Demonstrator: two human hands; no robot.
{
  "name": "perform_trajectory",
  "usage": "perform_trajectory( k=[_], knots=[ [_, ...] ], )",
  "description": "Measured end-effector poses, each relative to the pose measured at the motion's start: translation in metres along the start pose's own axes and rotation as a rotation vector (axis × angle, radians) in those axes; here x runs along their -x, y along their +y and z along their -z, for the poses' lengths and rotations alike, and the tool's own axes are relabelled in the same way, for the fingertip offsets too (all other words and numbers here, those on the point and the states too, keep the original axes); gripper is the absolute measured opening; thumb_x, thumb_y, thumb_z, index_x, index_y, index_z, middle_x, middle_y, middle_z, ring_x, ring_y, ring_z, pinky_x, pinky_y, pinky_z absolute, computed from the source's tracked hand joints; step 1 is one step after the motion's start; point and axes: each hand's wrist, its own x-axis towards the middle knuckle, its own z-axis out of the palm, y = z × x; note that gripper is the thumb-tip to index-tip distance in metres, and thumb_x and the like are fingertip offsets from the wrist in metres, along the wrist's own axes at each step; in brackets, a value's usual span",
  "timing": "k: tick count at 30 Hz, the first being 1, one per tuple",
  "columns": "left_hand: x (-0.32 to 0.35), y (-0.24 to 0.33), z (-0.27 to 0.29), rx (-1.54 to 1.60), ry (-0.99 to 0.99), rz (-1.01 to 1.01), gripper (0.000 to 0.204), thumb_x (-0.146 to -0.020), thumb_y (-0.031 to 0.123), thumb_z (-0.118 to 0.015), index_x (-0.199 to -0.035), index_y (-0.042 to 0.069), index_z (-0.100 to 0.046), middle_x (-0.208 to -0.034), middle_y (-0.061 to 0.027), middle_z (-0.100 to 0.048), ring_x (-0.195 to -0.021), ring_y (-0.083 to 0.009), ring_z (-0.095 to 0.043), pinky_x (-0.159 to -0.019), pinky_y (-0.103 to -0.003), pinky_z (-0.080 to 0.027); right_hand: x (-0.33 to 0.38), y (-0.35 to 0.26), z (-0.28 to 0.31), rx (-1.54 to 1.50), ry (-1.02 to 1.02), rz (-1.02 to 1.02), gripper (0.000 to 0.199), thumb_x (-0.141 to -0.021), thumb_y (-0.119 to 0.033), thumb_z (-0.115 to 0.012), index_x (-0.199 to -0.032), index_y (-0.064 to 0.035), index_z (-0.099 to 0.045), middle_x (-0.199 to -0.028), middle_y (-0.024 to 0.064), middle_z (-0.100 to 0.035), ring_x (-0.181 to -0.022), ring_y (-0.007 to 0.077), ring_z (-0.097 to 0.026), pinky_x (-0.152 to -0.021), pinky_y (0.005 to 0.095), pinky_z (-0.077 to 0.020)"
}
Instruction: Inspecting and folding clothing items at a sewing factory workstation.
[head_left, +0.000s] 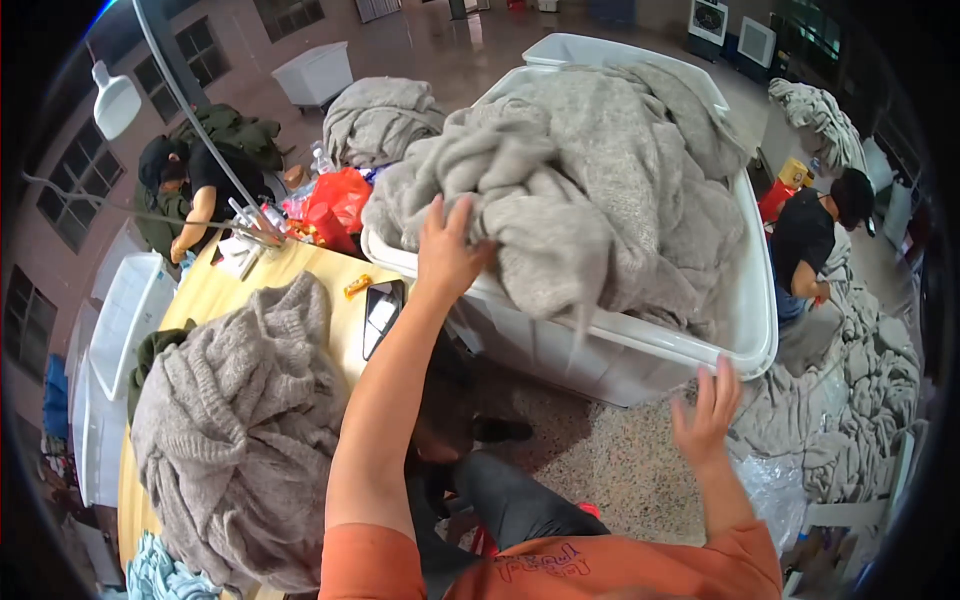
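Note:
My left hand (450, 248) reaches up against a grey-beige knitted garment (535, 215) on top of the heap in a white plastic bin (755, 290). Its fingers look spread against the cloth, not wrapped round it. The garment's lower edge is smeared by motion and hangs over the near rim of the bin. My right hand (708, 410) is open, fingers apart, in the air just in front of the bin's near right corner, holding nothing. At my left, a pile of similar knitwear (240, 420) covers much of the wooden table.
A phone (382, 318) and a small yellow-orange packet (357, 286) lie by the table's edge. A red plastic bag (343, 198) stands beyond. People work at left (205, 190) and right (805, 240). More knitwear (860, 400) lies at the right; a white cart (315, 75) stands farther back.

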Motion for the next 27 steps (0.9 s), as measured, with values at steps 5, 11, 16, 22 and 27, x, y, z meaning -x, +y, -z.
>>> perform_trajectory(
  k=[5, 11, 16, 22, 27],
  knots=[
    [-0.007, -0.008, -0.041, 0.016, -0.366, -0.040, 0.035, -0.073, 0.027, -0.052, -0.105, 0.014, -0.057, -0.121, -0.0125, -0.045, -0.104, -0.0327, -0.043, -0.084, -0.048, -0.036, -0.005, 0.036, -0.034, 0.204, -0.224, -0.055, 0.059, -0.064, -0.018, -0.065, -0.116, -0.0009, -0.044, -0.118, 0.0147, -0.046, -0.108, 0.0303, -0.043, -0.092, 0.0457, -0.0265],
    [0.013, -0.045, -0.062, -0.225, -0.321, 0.264, 0.024, -0.079, 0.021, -0.045, -0.090, 0.005, -0.059, -0.087, -0.0208, -0.059, -0.086, -0.0337, -0.053, -0.076, -0.045, -0.036, -0.007, 0.029, -0.048, 0.241, -0.110, -0.093, 0.056, -0.062, -0.013, -0.064, -0.115, -0.0031, -0.047, -0.113, 0.0103, -0.050, -0.106, 0.0275, -0.045, -0.090, 0.0433, -0.0279],
    [0.062, -0.024, -0.039, 0.160, 0.266, 0.052, 0.038, -0.058, -0.005, -0.056, -0.095, 0.000, -0.049, -0.087, -0.0202, -0.052, -0.084, -0.0389, -0.047, -0.073, -0.045, -0.039, -0.001, 0.036, -0.065, 0.257, -0.052, -0.053, 0.052, -0.064, -0.010, -0.062, -0.114, -0.0038, -0.048, -0.114, 0.0116, -0.051, -0.106, 0.0291, -0.046, -0.089, 0.0423, -0.0309],
    [0.146, 0.022, 0.079, 0.037, 0.255, 0.060, 0.049, -0.059, 0.004, -0.064, -0.106, 0.002, -0.051, -0.117, -0.0192, -0.045, -0.112, -0.0383, -0.040, -0.092, -0.045, -0.034, 0.006, 0.044, -0.063, 0.359, -0.050, -0.093, 0.049, -0.076, -0.018, -0.058, -0.121, -0.0042, -0.044, -0.125, 0.0142, -0.045, -0.115, 0.0299, -0.042, -0.090, 0.0432, -0.0320],
    [0.208, -0.028, 0.241, -1.103, 0.319, 0.359, 0.050, -0.063, 0.019, -0.063, -0.111, 0.011, -0.053, -0.125, -0.0160, -0.039, -0.118, -0.0361, -0.033, -0.094, -0.055, -0.024, 0.026, -0.028, -0.065, -0.252, -0.044, 0.009, 0.049, -0.079, -0.014, -0.055, -0.124, -0.0014, -0.040, -0.128, 0.0190, -0.039, -0.120, 0.0340, -0.035, -0.100, 0.0422, -0.0257]
  ],
)
